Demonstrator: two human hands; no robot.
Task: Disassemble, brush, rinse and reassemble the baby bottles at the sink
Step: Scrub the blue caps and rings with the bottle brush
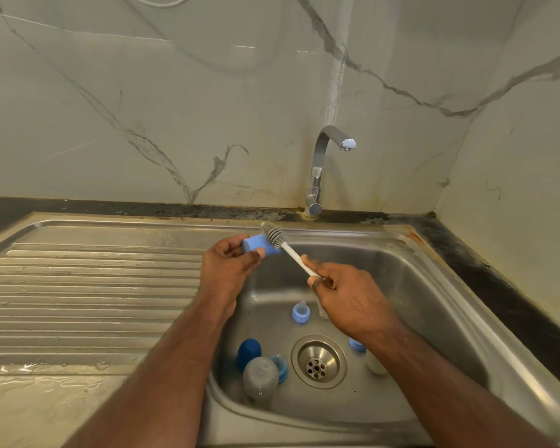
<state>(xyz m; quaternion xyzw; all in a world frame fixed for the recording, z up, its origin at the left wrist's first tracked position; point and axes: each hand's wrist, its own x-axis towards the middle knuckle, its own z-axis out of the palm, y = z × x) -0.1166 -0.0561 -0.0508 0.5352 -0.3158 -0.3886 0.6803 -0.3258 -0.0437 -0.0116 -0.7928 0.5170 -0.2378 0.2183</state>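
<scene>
- Two bare forearms reach in from the bottom edge, over the front rim of the stainless steel sink (459,305).
- Lowest in the basin, near its front left corner, lies a grey translucent bottle body (260,378) on its side; a dark blue domed cap (248,353) stands just behind it, touching or nearly so.
- A light blue screw ring (280,367) lies against the right side of that bottle, partly hidden by it.
- Right of these sits the round metal drain strainer (318,361), set in the basin floor.
- Beyond the drain, a light blue collar with a clear teat (301,312) stands upright on the basin floor.
- A second bottle, pale and whitish with a blue ring (370,357), lies right of the drain — mostly hidden under the right forearm.
- The left hand (230,265) holds a light blue cylindrical cap (260,246) above the basin's back left corner, fingers and thumb curled round it.
- The right hand (343,289) pinches the white handle of a grey silicone bottle brush (274,235) between thumb and fingertips; the handle slants up and left.
- The brush head rests against the top right of the blue cap — whether it enters the cap I cannot tell.
- A ribbed steel draining board (88,295), wet near its front, spreads to the left.
- A chrome swan-neck tap (320,169) stands behind the basin against grey-veined marble wall tiles (143,108); no water runs from it.
</scene>
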